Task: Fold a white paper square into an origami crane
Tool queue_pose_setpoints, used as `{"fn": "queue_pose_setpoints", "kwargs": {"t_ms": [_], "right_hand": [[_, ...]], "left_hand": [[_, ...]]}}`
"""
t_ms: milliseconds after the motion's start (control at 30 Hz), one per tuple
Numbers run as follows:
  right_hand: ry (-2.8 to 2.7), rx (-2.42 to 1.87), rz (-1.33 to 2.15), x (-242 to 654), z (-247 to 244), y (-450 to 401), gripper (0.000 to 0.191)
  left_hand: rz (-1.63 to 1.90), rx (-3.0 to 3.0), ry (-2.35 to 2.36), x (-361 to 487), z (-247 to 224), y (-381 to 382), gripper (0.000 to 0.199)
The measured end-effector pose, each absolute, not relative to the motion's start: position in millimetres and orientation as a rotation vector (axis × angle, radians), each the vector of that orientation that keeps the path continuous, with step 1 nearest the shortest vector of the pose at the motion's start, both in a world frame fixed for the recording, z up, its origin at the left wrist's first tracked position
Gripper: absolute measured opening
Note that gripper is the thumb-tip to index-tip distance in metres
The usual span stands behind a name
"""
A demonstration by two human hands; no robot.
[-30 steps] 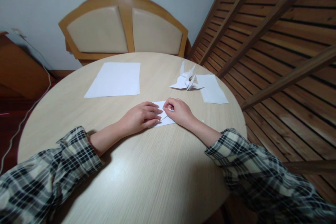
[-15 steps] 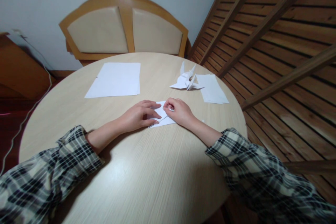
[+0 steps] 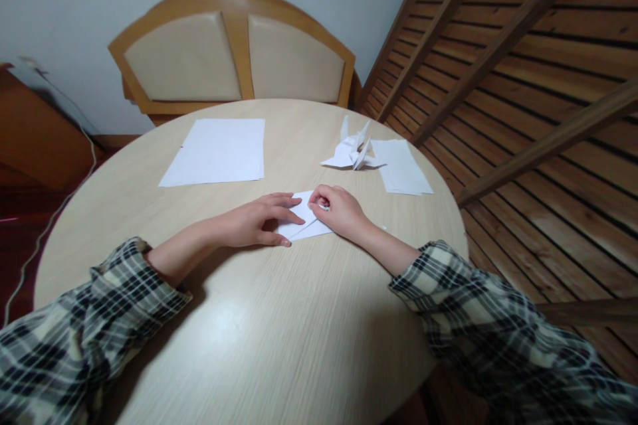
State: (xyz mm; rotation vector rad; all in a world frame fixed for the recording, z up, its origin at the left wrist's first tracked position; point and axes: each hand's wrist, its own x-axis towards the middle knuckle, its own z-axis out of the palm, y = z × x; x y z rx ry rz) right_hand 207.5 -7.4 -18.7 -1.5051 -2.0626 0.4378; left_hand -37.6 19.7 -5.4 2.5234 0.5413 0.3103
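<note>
A small folded sheet of white paper (image 3: 310, 229) lies flat on the table between my hands, a diagonal fold showing across it. My left hand (image 3: 256, 220) rests on its left part with fingers spread and the thumb lower, at the near edge. At the paper's right side, the fingers of my right hand (image 3: 336, 210) are curled into a pinch on a folded flap. The right end of the paper is hidden under that hand. Beyond my right hand stand white origami cranes (image 3: 353, 151), close together; I cannot tell exactly how many.
A stack of white paper (image 3: 216, 151) lies at the far left of the round wooden table (image 3: 259, 339). Smaller white sheets (image 3: 403, 167) lie behind the cranes at the right. A padded chair back (image 3: 234, 46) stands behind the table, and a slatted wooden partition (image 3: 523, 113) rises at the right.
My left hand has slid slightly left, and its thumb has moved away from the other fingers, down to the paper's near edge. My right hand keeps its pinch in nearly the same place.
</note>
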Motion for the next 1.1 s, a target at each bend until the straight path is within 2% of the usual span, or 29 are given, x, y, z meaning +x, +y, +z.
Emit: {"fn": "queue_pose_setpoints", "kwargs": {"t_ms": [367, 567, 800, 900, 1000, 1100], "right_hand": [[-2.052, -1.512, 0.449, 207, -18, -8, 0.005], [-2.046, -1.544, 0.447, 206, -17, -8, 0.004], [-2.041, -1.519, 0.466, 206, -17, -9, 0.006], [-2.055, -1.509, 0.459, 207, -17, -9, 0.008], [-2.071, -1.516, 0.45, 207, -17, -9, 0.009], [-2.095, -1.504, 0.439, 206, -17, -9, 0.01]], "left_hand": [[0.283, 2.527, 0.505, -41, -5, 22, 0.06], [0.434, 2.499, 0.618, -30, -8, 14, 0.04], [0.399, 2.506, 0.593, -34, -6, 15, 0.054], [0.374, 2.477, 0.552, -40, -4, 18, 0.046], [0.34, 2.453, 0.506, -44, -3, 21, 0.028], [0.331, 2.461, 0.482, -45, -3, 22, 0.024]]}}
